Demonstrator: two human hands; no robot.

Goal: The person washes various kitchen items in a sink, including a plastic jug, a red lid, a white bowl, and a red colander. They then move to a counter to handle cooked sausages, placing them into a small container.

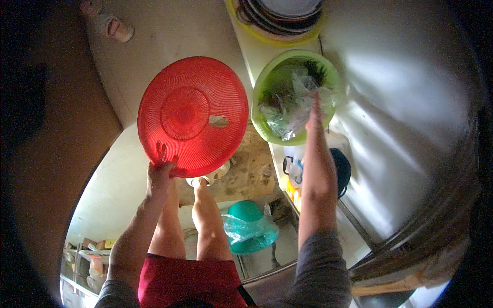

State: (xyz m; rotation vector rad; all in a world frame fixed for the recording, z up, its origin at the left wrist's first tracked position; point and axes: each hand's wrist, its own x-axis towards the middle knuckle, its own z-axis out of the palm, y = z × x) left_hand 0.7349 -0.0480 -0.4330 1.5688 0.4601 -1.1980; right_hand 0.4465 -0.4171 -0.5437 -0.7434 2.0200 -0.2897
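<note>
My left hand (161,171) grips the lower rim of a round red plastic colander (185,111), which has a torn hole right of its middle. To the right, a light green plastic basket (262,127) stands on a ledge. Clear plastic bags (289,104) and something dark and feathery lie in it. My right hand (315,109) reaches over the basket's right part, at the plastic; its fingers are too blurred to tell whether they hold any of it.
Stacked round pans or lids (285,19) stand in a yellow-rimmed basin behind the green basket. Below it are a white container (294,161) and orange bottles (292,190). A teal plastic item with clear wrap (250,231) sits lower down. Shelves (88,252) stand at lower left.
</note>
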